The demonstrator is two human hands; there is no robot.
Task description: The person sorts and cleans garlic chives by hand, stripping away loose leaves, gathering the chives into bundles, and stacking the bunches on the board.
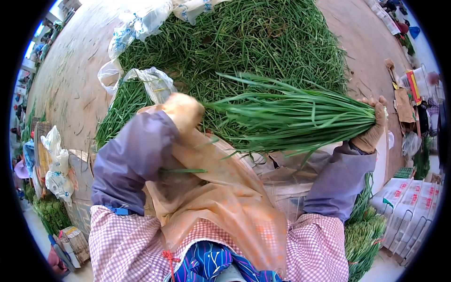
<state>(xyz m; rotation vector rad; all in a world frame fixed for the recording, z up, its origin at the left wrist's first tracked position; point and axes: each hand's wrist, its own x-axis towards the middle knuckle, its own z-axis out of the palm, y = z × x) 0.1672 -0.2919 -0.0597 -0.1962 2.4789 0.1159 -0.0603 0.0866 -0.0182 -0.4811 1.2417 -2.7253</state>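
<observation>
A large bunch of long green leaves (300,115) lies sideways in front of me, its pale cut ends at the right. My right hand (373,129) is wrapped round those ends, its fingertips showing above them. At the left, near the leaf tips, my left hand (185,110) is blurred by motion; its fingers and anything between them cannot be made out. Beneath and beyond the bunch is a big heap of loose green leaves (244,42). A loose leaf piece (183,170) lies on the translucent orange apron (221,188) over my lap.
Clear plastic sheeting (136,26) edges the heap at its upper left. White crates (406,202) stand at the lower right, near upright green bundles (364,244). More bundles (51,211) and a plastic bag (58,164) are at the left. People are in the far background.
</observation>
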